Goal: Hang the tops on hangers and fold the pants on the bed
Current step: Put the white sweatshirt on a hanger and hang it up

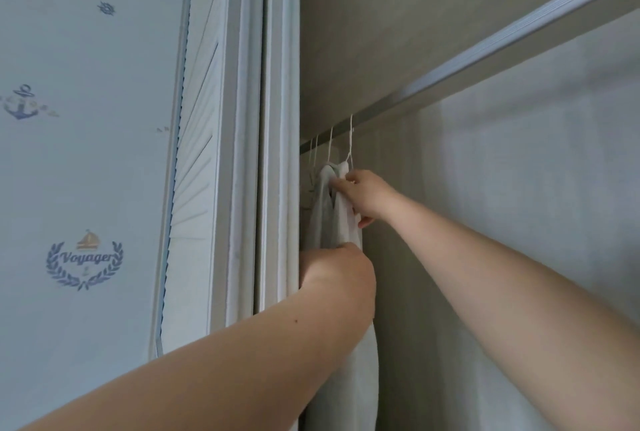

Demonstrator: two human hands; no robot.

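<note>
The only word that can be read is "Voyager" [85, 258], in blue script on the pale wallpaper [69, 171], at about eight o'clock in the view. It runs across a blue laurel wreath [55, 271], with a small sailboat [88, 239] at the wreath's twelve o'clock. Whether the anchor emblem [21, 103] at nine o'clock bears lettering cannot be told.

I am standing in a bedroom at home, looking into a wardrobe [519, 188]. A rail [398, 103] is running under its shelf [398, 15], with hangers [351, 140] and pale tops [325, 209] hanging from it. Beside the slatted door [197, 153], wallpaper [86, 171] is showing anchors [22, 103], a ship's wheel [106, 8] and a "Voyager" crest [85, 262].
</note>
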